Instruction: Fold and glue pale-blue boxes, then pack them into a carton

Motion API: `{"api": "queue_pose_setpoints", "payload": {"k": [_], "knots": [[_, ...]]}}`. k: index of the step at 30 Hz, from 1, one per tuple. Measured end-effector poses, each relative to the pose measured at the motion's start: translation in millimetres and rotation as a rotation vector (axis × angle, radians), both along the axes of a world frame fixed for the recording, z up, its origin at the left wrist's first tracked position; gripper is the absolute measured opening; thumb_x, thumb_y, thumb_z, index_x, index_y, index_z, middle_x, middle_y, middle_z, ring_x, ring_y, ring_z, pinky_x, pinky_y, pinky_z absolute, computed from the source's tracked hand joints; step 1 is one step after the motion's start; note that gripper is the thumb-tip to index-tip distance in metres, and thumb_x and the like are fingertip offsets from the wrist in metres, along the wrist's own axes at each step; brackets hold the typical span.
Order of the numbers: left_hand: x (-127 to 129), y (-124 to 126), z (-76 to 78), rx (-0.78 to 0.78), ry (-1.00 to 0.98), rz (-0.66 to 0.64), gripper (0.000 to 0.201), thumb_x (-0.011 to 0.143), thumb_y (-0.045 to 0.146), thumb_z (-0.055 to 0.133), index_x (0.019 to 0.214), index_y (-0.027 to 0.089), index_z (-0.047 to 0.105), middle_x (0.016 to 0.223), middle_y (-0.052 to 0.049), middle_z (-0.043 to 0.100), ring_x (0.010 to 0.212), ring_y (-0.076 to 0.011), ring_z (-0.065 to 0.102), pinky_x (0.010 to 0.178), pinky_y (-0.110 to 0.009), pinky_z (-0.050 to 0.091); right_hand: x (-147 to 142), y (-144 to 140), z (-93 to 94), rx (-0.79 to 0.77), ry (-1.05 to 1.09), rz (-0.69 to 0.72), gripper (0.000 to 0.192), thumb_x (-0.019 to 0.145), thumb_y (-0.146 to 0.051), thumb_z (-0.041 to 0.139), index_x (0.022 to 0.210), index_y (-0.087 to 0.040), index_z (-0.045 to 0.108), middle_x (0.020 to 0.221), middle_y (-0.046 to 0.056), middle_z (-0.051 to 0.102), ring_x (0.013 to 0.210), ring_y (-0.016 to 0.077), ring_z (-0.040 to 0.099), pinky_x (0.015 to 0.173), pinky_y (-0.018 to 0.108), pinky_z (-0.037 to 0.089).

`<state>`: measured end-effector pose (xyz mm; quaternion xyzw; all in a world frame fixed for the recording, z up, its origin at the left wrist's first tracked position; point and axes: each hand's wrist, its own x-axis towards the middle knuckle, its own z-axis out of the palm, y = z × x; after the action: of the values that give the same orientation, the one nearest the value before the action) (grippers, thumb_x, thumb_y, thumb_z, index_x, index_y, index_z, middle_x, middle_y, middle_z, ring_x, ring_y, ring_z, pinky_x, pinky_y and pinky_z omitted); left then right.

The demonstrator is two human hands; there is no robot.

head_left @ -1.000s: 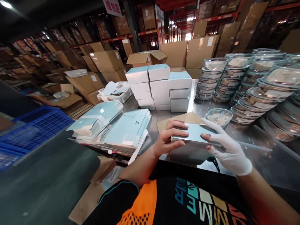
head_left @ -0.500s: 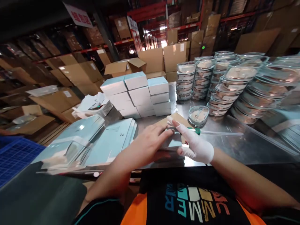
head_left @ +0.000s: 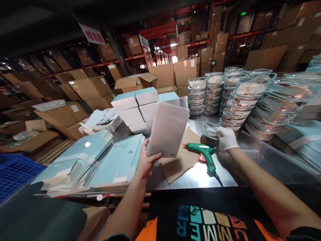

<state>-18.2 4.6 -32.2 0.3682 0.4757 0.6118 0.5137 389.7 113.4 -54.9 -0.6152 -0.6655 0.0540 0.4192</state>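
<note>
Half a second back both hands pressed a flat box down on the tabletop (head_left: 250, 167); now the left hand (head_left: 145, 164) grips that flat box (head_left: 167, 134) by its lower edge and holds it up, tilted, above the cardboard sheet (head_left: 180, 160). The gloved right hand (head_left: 227, 139) has gone across to a lone clear bowl (head_left: 210, 129) and touches its rim; whether its fingers close is hard to tell. Something pale lies inside, too blurred to name. Behind stand stacked lidded bowls (head_left: 233, 97) with similar pale contents, cut off at the right edge. A green glue gun (head_left: 204, 154) lies between the hands.
</note>
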Motion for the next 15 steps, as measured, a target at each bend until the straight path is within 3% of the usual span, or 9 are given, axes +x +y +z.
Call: {"api": "queue_pose_setpoints", "payload": {"k": [4, 6, 8, 11, 15], "knots": [[15.1, -6.9, -39.3, 0.0, 0.083, -0.065, 0.104, 0.052, 0.024, 0.096, 0.145, 0.027, 0.049, 0.127, -0.006, 0.068, 0.104, -0.0246, 0.068, 0.083, -0.031, 0.055, 8.2, -26.7, 59.9, 0.21, 0.199, -0.024, 0.026, 0.1, -0.039, 0.058, 0.101, -0.02, 0.076, 0.104, 0.014, 0.081, 0.095, 0.0248, 0.073, 0.088, 0.039, 0.058], [17.7, -8.9, -52.0, 0.013, 0.076, -0.09, 0.104, 0.054, 0.026, 0.098, 0.146, 0.027, 0.048, 0.132, -0.007, 0.066, 0.108, -0.0248, 0.067, 0.087, -0.03, 0.054, 7.1, -54.3, 96.7, 0.403, 0.349, 0.019, 0.027, 0.096, -0.044, 0.073, 0.103, -0.02, 0.079, 0.105, 0.012, 0.082, 0.095, 0.0236, 0.075, 0.089, 0.039, 0.058], [20.5, -11.3, -61.2, -0.001, 0.035, -0.132, 0.108, 0.056, 0.027, 0.099, 0.149, 0.029, 0.044, 0.133, -0.007, 0.066, 0.11, -0.0241, 0.067, 0.09, -0.03, 0.054, 0.1, -84.4, 128.9, 0.479, 0.446, 0.128, 0.028, 0.09, -0.046, 0.086, 0.101, -0.02, 0.083, 0.101, 0.011, 0.082, 0.09, 0.0226, 0.076, 0.087, 0.04, 0.059], [27.3, -15.7, -71.8, -0.036, 0.033, -0.195, 0.109, 0.054, 0.028, 0.103, 0.147, 0.029, 0.047, 0.127, -0.006, 0.067, 0.107, -0.0235, 0.068, 0.09, -0.031, 0.055, -17.5, -117.3, 156.2, 0.318, 0.474, 0.307, 0.037, 0.087, -0.057, 0.09, 0.102, -0.023, 0.086, 0.113, 0.012, 0.083, 0.098, 0.0256, 0.078, 0.09, 0.043, 0.062], [38.3, -19.3, -85.7, 0.012, 0.087, -0.275, 0.102, 0.046, 0.032, 0.109, 0.134, 0.026, 0.057, 0.124, -0.008, 0.067, 0.112, -0.0265, 0.069, 0.097, -0.037, 0.056, -43.1, -125.4, 156.1, 0.056, 0.326, 0.474, 0.038, 0.098, -0.061, 0.077, 0.108, -0.025, 0.086, 0.123, 0.011, 0.082, 0.115, 0.029, 0.078, 0.104, 0.047, 0.063]]}}
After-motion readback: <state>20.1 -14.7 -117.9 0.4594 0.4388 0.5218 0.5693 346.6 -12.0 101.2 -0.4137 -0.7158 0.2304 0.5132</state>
